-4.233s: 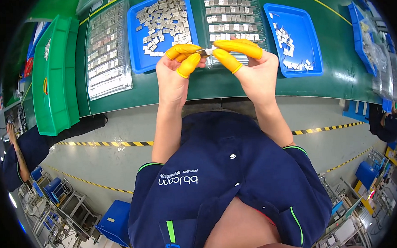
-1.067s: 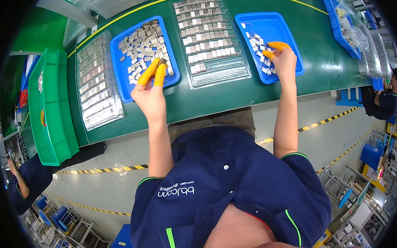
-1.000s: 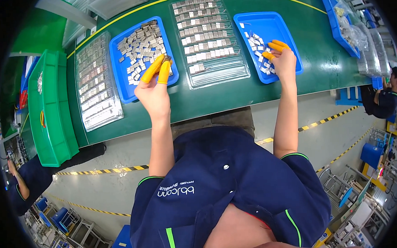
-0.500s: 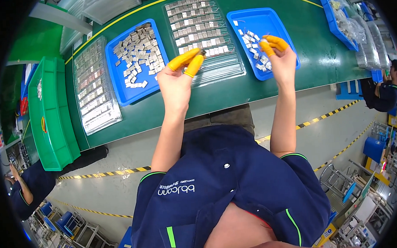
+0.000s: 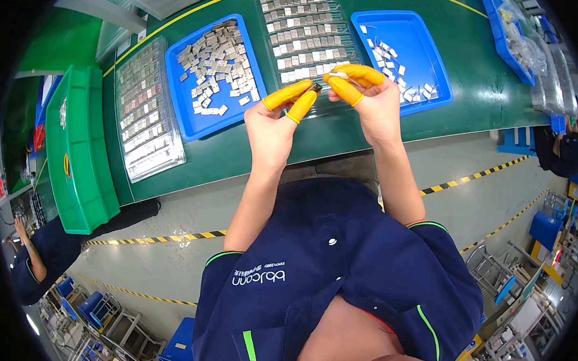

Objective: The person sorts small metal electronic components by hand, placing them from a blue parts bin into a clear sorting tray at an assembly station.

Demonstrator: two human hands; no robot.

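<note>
Pinching small part (image 5: pixel 315 87), left hand (image 5: pixel 271 120), right hand (image 5: pixel 370 98); blue trays (image 5: pixel 198 123) hold metal pieces (image 5: pixel 218 65).

From my remote feed: a green workbench (image 5: pixel 463 66) edged with a yellow line runs across the top, above a grey concrete floor (image 5: pixel 175 210) crossed by black-and-yellow hazard tape (image 5: pixel 157 238). Blue crates (image 5: pixel 545 225) and metal racks (image 5: pixel 110 333) crowd the lower corners under even factory lighting.
</note>
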